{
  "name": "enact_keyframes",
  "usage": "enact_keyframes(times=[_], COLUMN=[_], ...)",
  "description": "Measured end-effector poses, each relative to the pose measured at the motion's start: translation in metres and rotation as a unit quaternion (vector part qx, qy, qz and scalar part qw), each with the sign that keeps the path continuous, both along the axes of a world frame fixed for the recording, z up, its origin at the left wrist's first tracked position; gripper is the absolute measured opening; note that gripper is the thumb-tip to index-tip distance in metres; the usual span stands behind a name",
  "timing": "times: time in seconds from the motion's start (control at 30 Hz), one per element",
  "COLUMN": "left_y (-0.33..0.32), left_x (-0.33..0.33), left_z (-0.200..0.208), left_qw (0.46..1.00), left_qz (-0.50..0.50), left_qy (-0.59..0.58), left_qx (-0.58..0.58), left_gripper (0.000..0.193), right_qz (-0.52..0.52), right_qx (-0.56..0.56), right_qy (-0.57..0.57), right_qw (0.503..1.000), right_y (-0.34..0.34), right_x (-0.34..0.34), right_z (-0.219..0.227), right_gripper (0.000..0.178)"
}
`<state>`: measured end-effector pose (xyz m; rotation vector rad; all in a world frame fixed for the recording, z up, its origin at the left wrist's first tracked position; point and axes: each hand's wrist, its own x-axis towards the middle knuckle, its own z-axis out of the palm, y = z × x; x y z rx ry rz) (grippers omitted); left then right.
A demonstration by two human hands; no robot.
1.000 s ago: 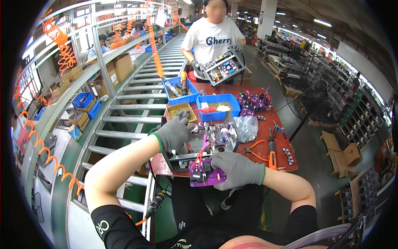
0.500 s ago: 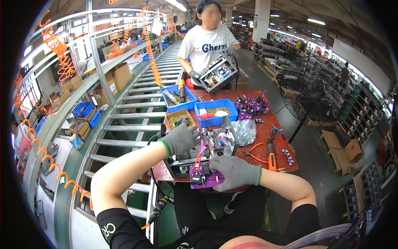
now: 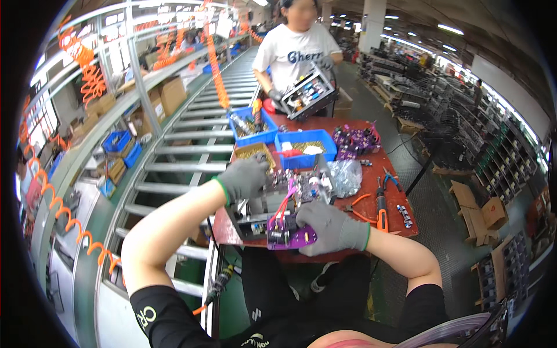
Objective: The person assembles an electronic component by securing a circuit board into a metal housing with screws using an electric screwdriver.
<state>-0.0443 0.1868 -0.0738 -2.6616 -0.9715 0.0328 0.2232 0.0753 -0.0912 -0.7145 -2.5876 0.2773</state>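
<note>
My right hand (image 3: pixel 333 229), in a grey glove, grips a purple circuit board (image 3: pixel 303 238) by its right side. Pink and red wires rise from this board, which is held over the near edge of an open metal chassis (image 3: pixel 253 227). Circuit parts and a grey block fill the chassis. My left hand (image 3: pixel 245 178), gloved too, is over the chassis's far left part. Its curled fingertips are at the near right edge of a small cardboard box of brass-coloured screws (image 3: pixel 252 151). Blur hides whatever those fingers pinch.
Two blue bins (image 3: pixel 306 160) of small hardware stand beyond the chassis. A plastic bag (image 3: pixel 346 178), pliers (image 3: pixel 361 203) and an orange-black screwdriver (image 3: pixel 380 209) lie right. A roller conveyor (image 3: pixel 174 187) runs along the left. Across the table, a co-worker (image 3: pixel 299 52) holds another chassis.
My left hand has shifted slightly left relative to the screw box. The right hand and purple board have moved a little farther over the chassis. The whole view has shifted slightly.
</note>
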Motion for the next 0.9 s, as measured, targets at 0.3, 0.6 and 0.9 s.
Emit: enact_keyframes(times=[0.3, 0.6, 0.9], left_y=[0.023, 0.047, 0.058], left_x=[-0.005, -0.017, -0.02], left_z=[0.026, 0.008, 0.001], left_qw=[0.989, 0.981, 0.978], left_qz=[-0.069, -0.103, -0.048], left_qy=[0.008, -0.011, 0.044], left_qx=[-0.131, -0.163, -0.199], left_gripper=[0.025, 0.022, 0.03], right_qz=[-0.013, 0.006, 0.012], right_qx=[-0.004, -0.006, 0.011], right_qy=[0.076, 0.063, -0.042], right_qw=[0.997, 0.998, 0.999], right_y=[0.025, 0.049, 0.069], right_x=[0.006, -0.031, -0.047], right_z=[0.022, 0.022, 0.01], right_gripper=[0.048, 0.047, 0.044])
